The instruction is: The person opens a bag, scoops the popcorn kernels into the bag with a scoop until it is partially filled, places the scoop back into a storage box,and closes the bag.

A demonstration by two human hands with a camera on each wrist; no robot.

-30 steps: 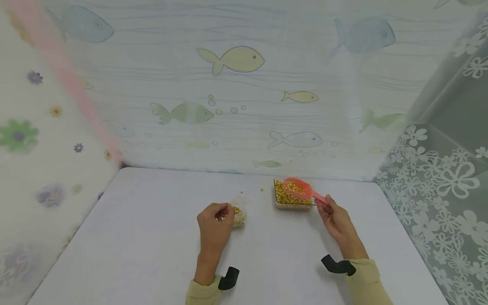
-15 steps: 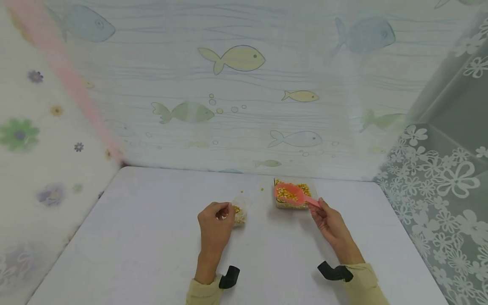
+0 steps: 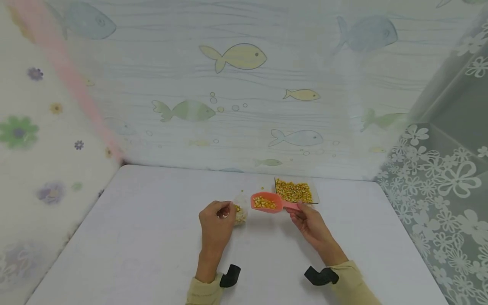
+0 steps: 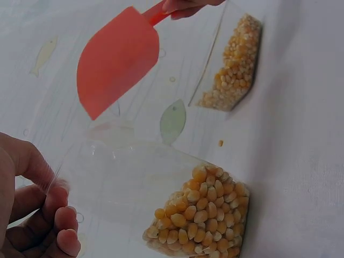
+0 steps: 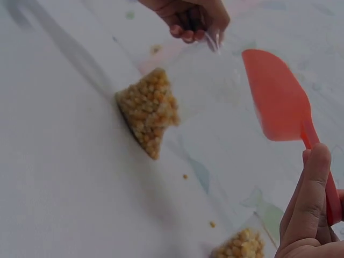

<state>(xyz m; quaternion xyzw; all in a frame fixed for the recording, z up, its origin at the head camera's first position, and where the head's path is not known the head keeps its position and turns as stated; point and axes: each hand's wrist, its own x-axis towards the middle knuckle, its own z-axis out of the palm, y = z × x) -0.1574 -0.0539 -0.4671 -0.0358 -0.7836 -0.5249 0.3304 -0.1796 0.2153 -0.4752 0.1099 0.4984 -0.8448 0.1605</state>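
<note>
My left hand [image 3: 216,222] pinches the upper edge of a clear plastic bag [image 4: 118,172], holding its mouth up. Corn kernels [image 4: 201,215] fill the lower part of that bag, which stands on the table. In my right hand [image 3: 314,226] I grip the handle of a coral-red scoop [image 3: 267,202] loaded with corn kernels. The scoop hangs level above the table, just right of the bag and apart from it. Behind and to its right is a clear square container [image 3: 316,195] with more corn kernels; the left wrist view shows its transparent side.
Two loose kernels [image 4: 220,143] lie on the white table [image 3: 152,237] behind the bag and container. A fish-patterned curtain [image 3: 244,127] rises at the table's far edge. Flowered cloth [image 3: 45,169] hangs at left, lace-like flowered sheeting [image 3: 438,190] at right.
My right hand has carried the scoop, filled with kernels, leftward from above the container to beside the bag. My left hand keeps its pinch on the bag and has hardly moved.
</note>
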